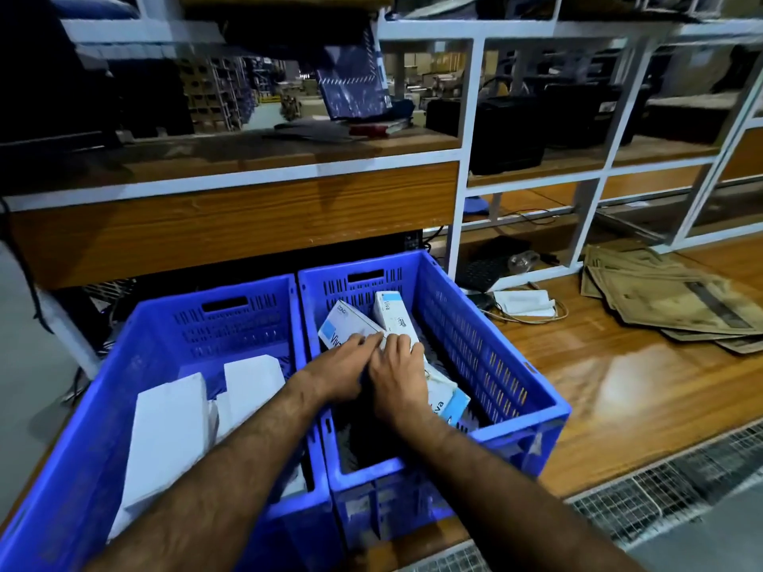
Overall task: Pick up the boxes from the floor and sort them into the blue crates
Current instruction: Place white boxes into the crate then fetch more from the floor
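Two blue crates stand side by side on the floor. The left crate (pixel 103 390) holds plain white boxes (pixel 169 431). The right crate (pixel 495 365) holds white and light-blue "Viva" boxes: one leaning at the back left (pixel 344 322), one upright at the back (pixel 394 313), one lying near the front right (pixel 448 402). Both hands reach into the right crate, side by side. My left hand (pixel 340 371) lies on the back-left box with fingers stretched. My right hand (pixel 396 375) presses flat on the upright box's lower end, covering part of the lying one.
A wood-and-white-frame workbench (pixel 247 208) overhangs the crates' far side. To the right, on the wooden floor, lie flattened brown cardboard sheets (pixel 669 299), a white adapter with cables (pixel 524 303) and a keyboard. A metal grating (pixel 660 489) runs along the near right.
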